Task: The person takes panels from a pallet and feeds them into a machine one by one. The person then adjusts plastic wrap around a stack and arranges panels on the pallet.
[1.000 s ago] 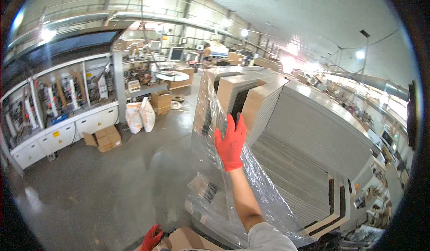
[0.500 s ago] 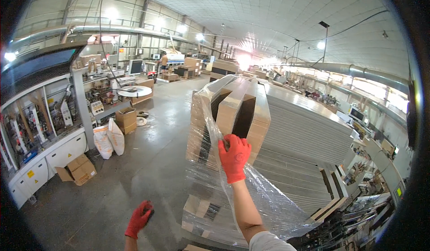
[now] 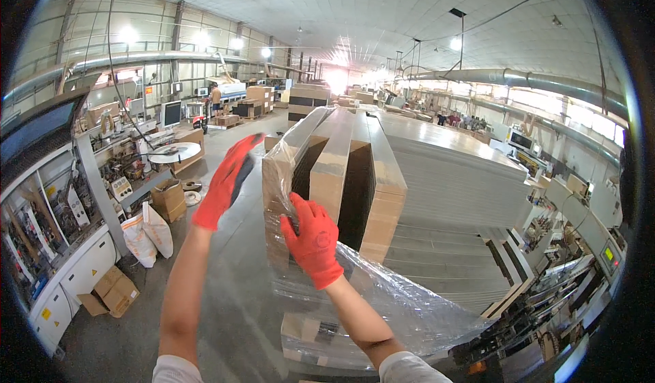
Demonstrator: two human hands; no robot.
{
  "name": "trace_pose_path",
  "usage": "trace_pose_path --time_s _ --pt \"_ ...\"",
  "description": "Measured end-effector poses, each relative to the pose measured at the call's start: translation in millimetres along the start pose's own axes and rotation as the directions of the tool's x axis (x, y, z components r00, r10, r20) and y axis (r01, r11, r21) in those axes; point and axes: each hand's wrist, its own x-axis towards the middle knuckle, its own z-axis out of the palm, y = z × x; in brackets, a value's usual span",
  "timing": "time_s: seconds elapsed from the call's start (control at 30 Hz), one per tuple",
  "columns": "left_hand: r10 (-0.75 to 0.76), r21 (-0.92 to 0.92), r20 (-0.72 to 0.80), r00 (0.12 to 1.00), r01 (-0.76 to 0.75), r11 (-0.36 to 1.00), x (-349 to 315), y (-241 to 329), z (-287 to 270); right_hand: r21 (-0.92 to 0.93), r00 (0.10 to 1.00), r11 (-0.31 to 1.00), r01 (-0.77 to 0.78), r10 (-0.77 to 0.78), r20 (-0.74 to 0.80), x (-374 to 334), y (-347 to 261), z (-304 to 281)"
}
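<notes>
My right hand (image 3: 314, 243), in a red glove, grips the clear stretch film (image 3: 402, 294) at the near left corner of a tall stack. From there the film slants down to the right across the front. Raised on the left side of the stack, my left hand (image 3: 226, 185) wears a red glove with a dark palm. Its fingers are stretched out, and nothing shows in them. The stack has long flat cardboard cartons (image 3: 330, 181) standing on edge, with dark gaps between them. Film wraps the leftmost carton (image 3: 275, 199).
Right of the cartons is a big pile of grey panels (image 3: 450, 178). Machinery (image 3: 75, 274) lines the left side, with white sacks (image 3: 148, 234) and an opened cardboard box (image 3: 112, 293) on the floor. Another person (image 3: 216, 97) stands far back; more machines (image 3: 573, 246) are at the right.
My left hand has risen from low on the left to beside the stack's top, its fingers straightening. My right hand has moved slightly down and left with the film. The view has shifted.
</notes>
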Motion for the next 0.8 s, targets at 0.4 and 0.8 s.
trace_pose_path --time_s 0.4,0.8 --pt "-0.055 -0.882 0.054 0.997 0.073 0.465 59.1 -74.7 84.0 0.066 0.989 0.993 0.1 -0.091 -0.117 38.1 -18.9 37.4" --pt "-0.31 -0.951 -0.262 0.914 -0.298 -0.076 36.3 -104.5 122.6 -0.196 0.957 0.937 0.289 -0.29 0.025 33.9 -29.7 88.4"
